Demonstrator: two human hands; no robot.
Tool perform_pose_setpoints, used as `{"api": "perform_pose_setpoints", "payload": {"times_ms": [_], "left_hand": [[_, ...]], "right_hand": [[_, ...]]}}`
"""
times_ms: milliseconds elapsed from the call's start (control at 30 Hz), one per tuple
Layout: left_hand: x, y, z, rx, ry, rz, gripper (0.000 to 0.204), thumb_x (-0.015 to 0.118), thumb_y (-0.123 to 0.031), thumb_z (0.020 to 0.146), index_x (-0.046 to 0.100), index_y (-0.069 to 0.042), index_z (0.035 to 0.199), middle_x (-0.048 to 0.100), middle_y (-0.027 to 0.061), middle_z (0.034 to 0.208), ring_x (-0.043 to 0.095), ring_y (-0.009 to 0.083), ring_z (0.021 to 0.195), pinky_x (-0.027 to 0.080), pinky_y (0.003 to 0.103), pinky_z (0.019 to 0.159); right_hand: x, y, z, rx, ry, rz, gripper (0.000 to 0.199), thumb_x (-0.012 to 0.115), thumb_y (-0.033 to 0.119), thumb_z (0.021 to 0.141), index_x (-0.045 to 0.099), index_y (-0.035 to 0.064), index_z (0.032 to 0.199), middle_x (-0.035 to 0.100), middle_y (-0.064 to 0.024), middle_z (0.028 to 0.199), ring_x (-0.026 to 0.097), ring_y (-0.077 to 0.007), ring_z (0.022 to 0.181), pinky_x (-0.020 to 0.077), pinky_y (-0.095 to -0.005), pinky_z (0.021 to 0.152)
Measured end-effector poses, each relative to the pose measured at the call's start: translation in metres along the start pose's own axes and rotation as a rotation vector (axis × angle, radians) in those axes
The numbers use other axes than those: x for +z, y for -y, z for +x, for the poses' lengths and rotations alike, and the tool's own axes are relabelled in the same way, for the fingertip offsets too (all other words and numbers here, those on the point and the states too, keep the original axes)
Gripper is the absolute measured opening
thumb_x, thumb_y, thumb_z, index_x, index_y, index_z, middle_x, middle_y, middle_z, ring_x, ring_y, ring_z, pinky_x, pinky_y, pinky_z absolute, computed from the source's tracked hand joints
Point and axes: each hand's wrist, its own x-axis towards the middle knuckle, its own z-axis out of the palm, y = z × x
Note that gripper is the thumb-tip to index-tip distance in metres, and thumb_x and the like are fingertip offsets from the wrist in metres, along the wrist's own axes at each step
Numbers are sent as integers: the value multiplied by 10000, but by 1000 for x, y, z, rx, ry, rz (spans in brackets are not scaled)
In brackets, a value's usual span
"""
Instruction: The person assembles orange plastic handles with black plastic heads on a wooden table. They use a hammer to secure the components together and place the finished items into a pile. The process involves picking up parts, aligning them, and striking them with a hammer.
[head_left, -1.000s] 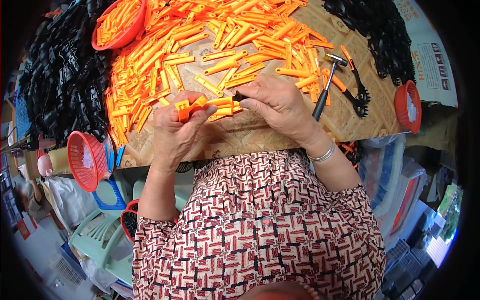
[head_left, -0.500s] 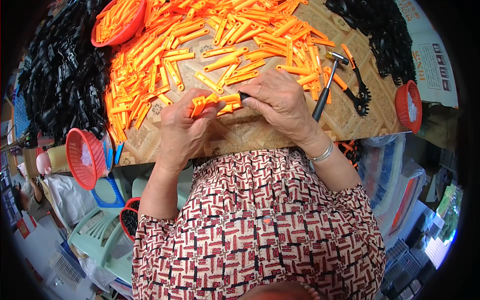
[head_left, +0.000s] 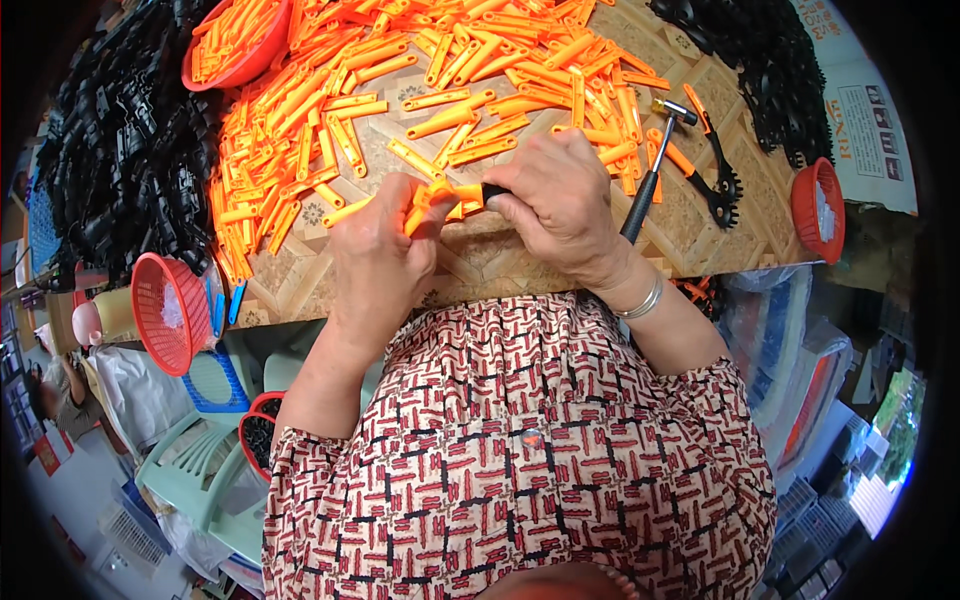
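Observation:
My left hand (head_left: 385, 250) is closed around an orange plastic handle piece (head_left: 428, 205), just above the table's near edge. Close against it from the other side, my right hand (head_left: 562, 205) grips a black part (head_left: 493, 193) whose tip meets the orange plastic. Most of that black part is hidden by my fingers, so its kind cannot be made out. Beyond both hands spreads a heap of loose orange handle pieces (head_left: 400, 70). A hammer (head_left: 650, 185) with a black grip lies to the right of my right hand.
Two black toothed tools with orange handles (head_left: 725, 200) lie right of the hammer. Piles of black parts (head_left: 125, 150) stand far left and far right. Red baskets (head_left: 160, 345) sit at both table sides, and an orange-filled red bowl (head_left: 270, 70) stands at the back left.
My left hand has shifted slightly right and turned with the orange handle piece. More of the black part shows at my right fingertips.

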Motion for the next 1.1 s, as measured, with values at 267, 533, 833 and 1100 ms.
{"api": "perform_pose_setpoints", "payload": {"times_ms": [267,533,833,1100], "left_hand": [[14,8,-6,-59,41,-29,102,698,-81,941,625,-22,980,631,197,692,652,363,620,482,414,572],[11,7,1,-37,27,-248,126,681,-92,979,701,-21,1082,691,147,807,675,226,678,507,342,638],[19,37,-7,-55,-34,-344,109,665,-34,978,729,-7,1062,737,115,910,708,225,786,540,318,730],[22,53,-17,82,-67,-154,113,616,-61,986,701,10,1005,697,131,855,679,224,759,514,332,689]], "right_hand": [[0,6,-6,-40,5,-152,191,759,137,758,703,85,933,631,-28,803,598,-236,777,414,-397,772],[-26,-5,5,52,86,-137,213,770,305,831,720,119,923,613,-34,797,598,-197,846,387,-409,852],[-150,-86,-12,333,241,-193,303,772,299,869,741,36,1014,687,-112,1009,664,-278,1015,507,-391,910],[-351,-347,-8,913,-456,-417,810,536,645,974,443,87,1553,394,-216,1602,320,-369,1509,266,-443,1229]]}}
